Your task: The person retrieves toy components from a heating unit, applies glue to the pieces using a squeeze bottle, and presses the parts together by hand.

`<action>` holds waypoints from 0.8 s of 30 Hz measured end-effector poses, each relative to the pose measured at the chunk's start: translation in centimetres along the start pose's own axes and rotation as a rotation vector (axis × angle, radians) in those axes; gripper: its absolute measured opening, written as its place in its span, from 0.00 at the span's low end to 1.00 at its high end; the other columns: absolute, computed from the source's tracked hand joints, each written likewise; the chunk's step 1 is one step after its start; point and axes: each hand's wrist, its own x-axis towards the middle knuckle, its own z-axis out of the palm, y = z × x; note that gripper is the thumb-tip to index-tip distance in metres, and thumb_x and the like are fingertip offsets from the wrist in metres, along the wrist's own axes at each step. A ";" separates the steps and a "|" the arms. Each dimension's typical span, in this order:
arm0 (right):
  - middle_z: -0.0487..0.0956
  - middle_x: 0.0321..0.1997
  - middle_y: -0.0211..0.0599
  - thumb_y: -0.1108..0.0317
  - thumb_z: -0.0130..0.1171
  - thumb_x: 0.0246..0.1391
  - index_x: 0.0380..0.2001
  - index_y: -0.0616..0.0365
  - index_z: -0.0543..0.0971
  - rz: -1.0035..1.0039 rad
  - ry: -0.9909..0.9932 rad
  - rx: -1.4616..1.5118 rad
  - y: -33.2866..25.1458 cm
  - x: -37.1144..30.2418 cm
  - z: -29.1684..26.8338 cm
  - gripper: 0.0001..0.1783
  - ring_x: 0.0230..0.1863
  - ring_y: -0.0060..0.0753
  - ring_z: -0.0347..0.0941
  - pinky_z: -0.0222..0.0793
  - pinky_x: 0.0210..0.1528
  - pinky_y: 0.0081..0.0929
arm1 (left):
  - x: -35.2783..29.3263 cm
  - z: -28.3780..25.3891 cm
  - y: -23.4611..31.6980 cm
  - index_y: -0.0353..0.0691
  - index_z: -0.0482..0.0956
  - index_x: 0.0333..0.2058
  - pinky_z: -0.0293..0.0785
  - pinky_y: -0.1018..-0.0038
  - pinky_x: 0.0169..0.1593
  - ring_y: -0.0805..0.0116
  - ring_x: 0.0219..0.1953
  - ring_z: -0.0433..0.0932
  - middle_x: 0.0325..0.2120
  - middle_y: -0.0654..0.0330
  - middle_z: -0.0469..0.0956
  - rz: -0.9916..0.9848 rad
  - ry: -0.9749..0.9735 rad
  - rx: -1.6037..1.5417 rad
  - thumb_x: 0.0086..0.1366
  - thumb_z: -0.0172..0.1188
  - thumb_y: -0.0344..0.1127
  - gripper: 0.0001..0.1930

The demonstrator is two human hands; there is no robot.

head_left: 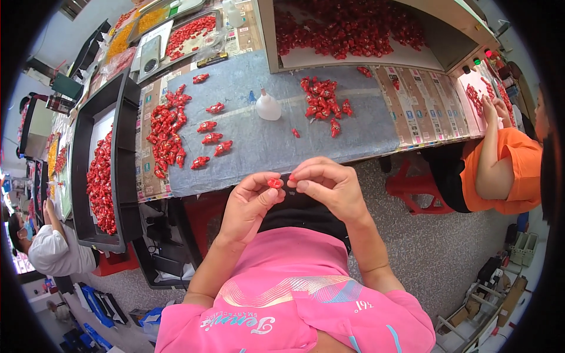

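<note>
Both hands are raised in front of the table's near edge, fingertips almost meeting. My left hand (247,206) pinches a small red plastic figure part (275,183), its hollow side facing up. Between thumb and forefinger of my right hand (332,191) is a smaller red piece (292,177), mostly covered by the fingers. On the blue-grey work mat (253,159) lie several red toy figures (212,138) spaced out in a column. A larger heap of red figures (168,132) spreads to their left. Farther right is a pile of red parts (321,97), with one small red piece (295,133) apart from it.
A white squeeze bottle (268,107) stands mid-mat. At the left, a black tray (129,170) holds many red pieces. A box (365,63) of red parts stands at the back. A person in orange (500,170) works at the right; another in white (56,250) sits left.
</note>
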 end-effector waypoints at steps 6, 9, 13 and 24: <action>0.78 0.38 0.36 0.81 0.60 0.47 0.35 0.65 0.79 -0.063 0.074 -0.161 0.3 -1.0 0.9 0.09 0.37 0.22 0.77 0.74 0.37 0.18 | -0.3 0.4 -0.2 0.34 0.73 0.45 0.74 0.76 0.48 0.73 0.41 0.76 0.40 0.58 0.76 -0.014 -0.006 -0.007 0.61 0.58 0.25 0.13; 0.78 0.36 0.35 0.82 0.61 0.46 0.34 0.65 0.78 -0.073 0.086 -0.199 0.1 -1.1 1.2 0.09 0.35 0.21 0.77 0.74 0.36 0.17 | -0.3 0.4 -0.4 0.34 0.73 0.45 0.75 0.77 0.47 0.73 0.41 0.76 0.40 0.59 0.77 -0.010 -0.003 -0.004 0.61 0.58 0.25 0.13; 0.78 0.35 0.35 0.83 0.60 0.45 0.33 0.65 0.77 -0.087 0.101 -0.245 0.2 -1.2 1.3 0.10 0.33 0.21 0.77 0.73 0.35 0.18 | -0.2 0.4 -0.4 0.34 0.74 0.45 0.74 0.78 0.47 0.73 0.40 0.76 0.39 0.58 0.77 -0.016 -0.011 -0.004 0.61 0.58 0.24 0.13; 0.79 0.33 0.35 0.83 0.61 0.43 0.33 0.64 0.78 -0.130 0.094 -0.290 0.5 -1.3 1.3 0.10 0.31 0.22 0.77 0.73 0.33 0.18 | -0.3 0.5 -0.4 0.34 0.74 0.45 0.75 0.79 0.43 0.74 0.37 0.77 0.37 0.59 0.77 -0.025 0.015 0.050 0.60 0.60 0.25 0.14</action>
